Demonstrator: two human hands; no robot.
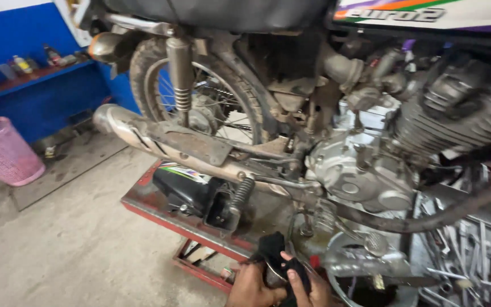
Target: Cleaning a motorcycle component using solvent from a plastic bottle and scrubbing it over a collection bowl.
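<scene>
Black cloth (272, 248), crumpled and grimy, gripped by both hands' fingers (292, 277) around a small metal part (273, 275).

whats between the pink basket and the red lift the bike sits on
In the head view, only bare grey concrete floor lies between the pink basket and the red lift; nothing stands on that stretch.

motorcycle (336, 113) standing on red lift platform (160, 213) | pink mesh basket (1, 150) sitting on concrete floor (75, 250) by blue wall (41, 102) | bottles (21, 63) lining shelf (7, 85) | loose tools (461, 250) lying in tray at platform's right edge
</scene>
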